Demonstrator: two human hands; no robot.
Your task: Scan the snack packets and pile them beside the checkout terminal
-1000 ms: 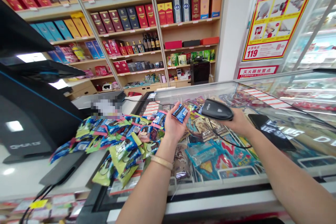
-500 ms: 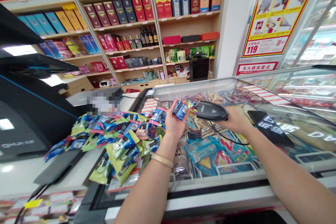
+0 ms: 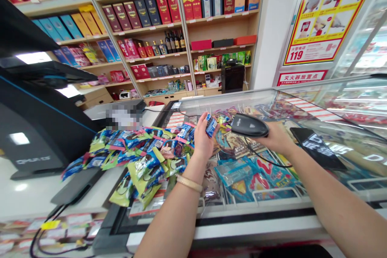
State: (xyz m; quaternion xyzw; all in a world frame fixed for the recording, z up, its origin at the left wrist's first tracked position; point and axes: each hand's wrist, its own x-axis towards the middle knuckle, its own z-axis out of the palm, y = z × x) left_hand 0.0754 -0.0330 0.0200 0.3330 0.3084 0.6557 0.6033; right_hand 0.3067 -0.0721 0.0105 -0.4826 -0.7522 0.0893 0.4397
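My left hand (image 3: pixel 203 139) holds a small blue packet (image 3: pixel 211 125) with white print, its fingers curled around the edges above the freezer's glass top. In my right hand (image 3: pixel 276 139) is a black barcode scanner (image 3: pixel 249 125), gripped by its handle, with its head pointing left toward the packet. A short gap separates scanner and packet. The scanner's cable (image 3: pixel 266 160) loops below it. To the left of my left hand lies a heap of blue, green and pink snack packets (image 3: pixel 145 168), partly over the counter and partly over the freezer.
A black phone-like slab (image 3: pixel 317 148) lies on the glass at the right. Under the glass are colourful frozen-food packs (image 3: pixel 242 175). A dark checkout machine (image 3: pixel 39 129) stands at the left; shelves of boxes and bottles (image 3: pixel 173 42) line the back.
The whole view has shifted, so most things sit slightly further right. My left hand has turned the blue packet to a steeper angle. Both hands keep their hold.
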